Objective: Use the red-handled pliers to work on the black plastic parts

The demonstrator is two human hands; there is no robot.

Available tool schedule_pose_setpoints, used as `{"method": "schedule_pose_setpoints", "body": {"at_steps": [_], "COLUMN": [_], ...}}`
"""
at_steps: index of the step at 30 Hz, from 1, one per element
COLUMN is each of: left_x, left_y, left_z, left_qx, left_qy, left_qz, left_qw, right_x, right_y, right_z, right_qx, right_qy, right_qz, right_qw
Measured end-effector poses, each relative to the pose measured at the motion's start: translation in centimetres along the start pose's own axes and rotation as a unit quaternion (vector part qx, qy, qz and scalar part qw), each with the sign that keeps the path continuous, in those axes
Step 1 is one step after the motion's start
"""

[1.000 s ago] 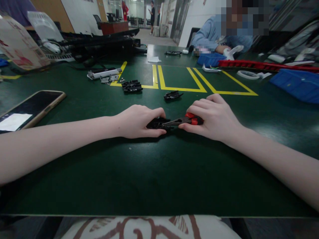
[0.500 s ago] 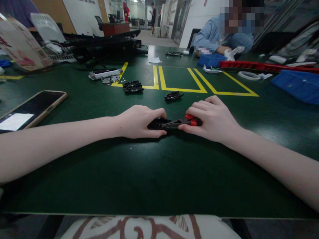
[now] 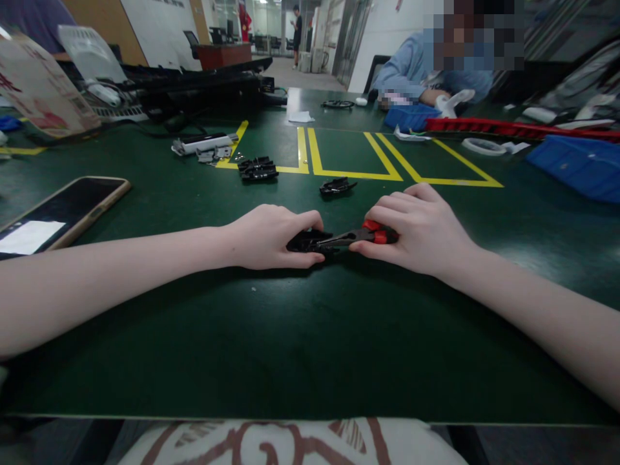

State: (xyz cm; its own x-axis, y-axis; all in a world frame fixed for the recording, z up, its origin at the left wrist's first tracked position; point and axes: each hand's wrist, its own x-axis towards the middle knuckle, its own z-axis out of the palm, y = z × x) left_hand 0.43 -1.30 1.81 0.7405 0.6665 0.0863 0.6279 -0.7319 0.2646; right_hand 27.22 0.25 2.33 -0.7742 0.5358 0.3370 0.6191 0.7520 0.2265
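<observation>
My left hand point(image 3: 271, 236) rests on the green table point(image 3: 290, 336) and is closed around a small black plastic part point(image 3: 305, 241). My right hand point(image 3: 421, 226) grips red-handled pliers point(image 3: 361, 236) whose dark jaws point left and meet the black part. Both hands lie low on the table, close together at its middle. Most of the part is hidden under my left fingers.
A phone point(image 3: 58, 213) lies at the left. More black parts point(image 3: 258, 168) and another black piece point(image 3: 338, 186) sit by yellow tape lines point(image 3: 353, 155). Blue bins point(image 3: 576, 165) and a red strip point(image 3: 513, 126) stand at the right. A person in blue point(image 3: 416, 68) sits across.
The right hand with the pliers has shifted very slightly right; otherwise both hands hold the same pose.
</observation>
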Motion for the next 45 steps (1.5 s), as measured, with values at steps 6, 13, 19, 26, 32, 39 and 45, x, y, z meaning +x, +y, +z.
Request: {"method": "schedule_pose_setpoints", "body": {"at_steps": [6,13,19,26,32,39,45], "left_x": [-0.01,-0.02,0.02,-0.04,0.02,0.05,0.05], "left_y": [-0.02,-0.05,-0.06,-0.18,-0.18,-0.16,-0.16], "left_z": [-0.06,0.11,0.14,0.1,0.18,0.1,0.14], "left_qx": [0.002,0.007,0.008,0.004,0.009,0.003,0.002], "left_qy": [0.001,0.006,0.008,0.007,0.011,0.006,0.005], "left_qz": [0.005,0.011,0.008,0.009,0.018,0.008,0.0], "left_qw": [1.0,1.0,1.0,1.0,1.0,1.0,1.0], "right_x": [0.2,0.24,0.04,0.04,0.13,0.17,0.06], "right_y": [-0.19,-0.29,0.0,0.03,-0.14,-0.09,0.02], "right_z": [0.08,0.16,0.17,0.16,0.35,0.17,0.12], "right_qx": [0.008,0.002,-0.012,-0.013,-0.01,-0.019,-0.021], "right_qy": [-0.003,-0.007,0.005,0.013,0.007,0.002,0.005], "right_qz": [0.005,0.002,-0.005,-0.01,-0.011,-0.008,-0.004], "right_qw": [1.0,1.0,1.0,1.0,1.0,1.0,1.0]}}
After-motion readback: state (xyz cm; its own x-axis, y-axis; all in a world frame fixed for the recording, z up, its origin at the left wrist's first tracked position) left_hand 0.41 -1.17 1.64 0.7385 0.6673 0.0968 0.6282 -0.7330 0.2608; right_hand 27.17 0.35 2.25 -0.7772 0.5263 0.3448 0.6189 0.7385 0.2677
